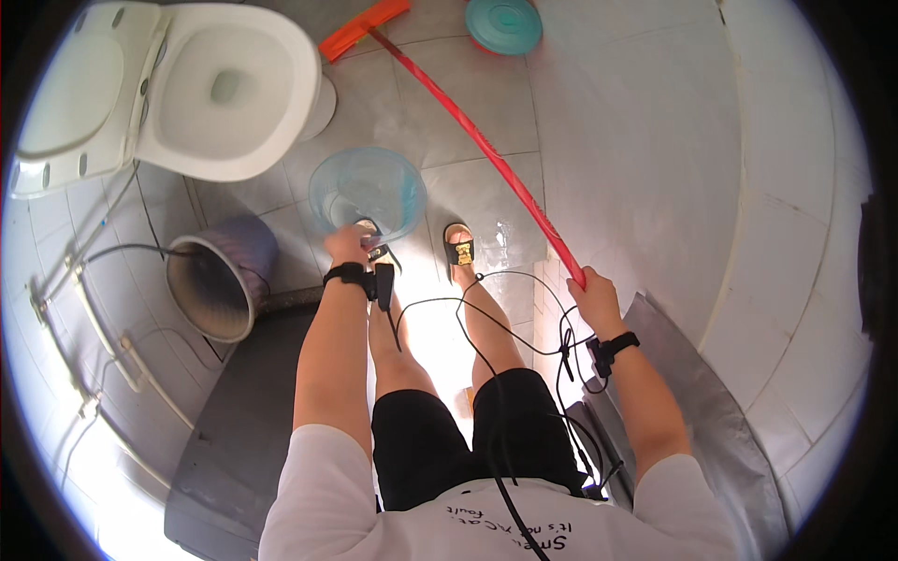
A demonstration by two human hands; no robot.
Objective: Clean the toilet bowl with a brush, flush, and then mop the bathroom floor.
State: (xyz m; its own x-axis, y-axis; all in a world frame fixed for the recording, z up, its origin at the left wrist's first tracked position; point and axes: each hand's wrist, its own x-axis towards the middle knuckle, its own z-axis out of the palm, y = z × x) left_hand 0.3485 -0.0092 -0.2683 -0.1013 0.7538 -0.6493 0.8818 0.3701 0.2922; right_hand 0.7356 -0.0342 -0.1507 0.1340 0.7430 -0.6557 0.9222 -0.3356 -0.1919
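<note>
Left hand [346, 245] closed on the near rim of a clear blue basin [368, 193], fingers curled over the edge, black strap on the wrist. Basin held just ahead of the hand, tilted a little, open side up, above the grey tile floor [468, 112]. Beyond the basin and off to the left of that hand, a white toilet [224, 89] with seat and lid raised. Down-left of the hand, near it, a purple bin [224, 276] lying tipped, mouth toward the camera. A thin hose [122, 251] running along the wall tiles farther left.

Right hand [591, 292] closed around the near end of a red stick [486, 150], thumb side up, black strap on this wrist too. Stick running away from the hand, up and to the left, ending at an orange broom head [363, 28] resting on the floor well beyond both hands. Just right of that head, a teal lid [504, 24] flat on the tiles. Between the two hands, a sandalled foot [459, 251] planted on wet, shiny floor. Black cables [486, 337] looping from both wrist straps down across the black shorts. Right of the right hand, white tiled wall [748, 187]; below it, a grey metal sheet [711, 411] leaning by the forearm.
</note>
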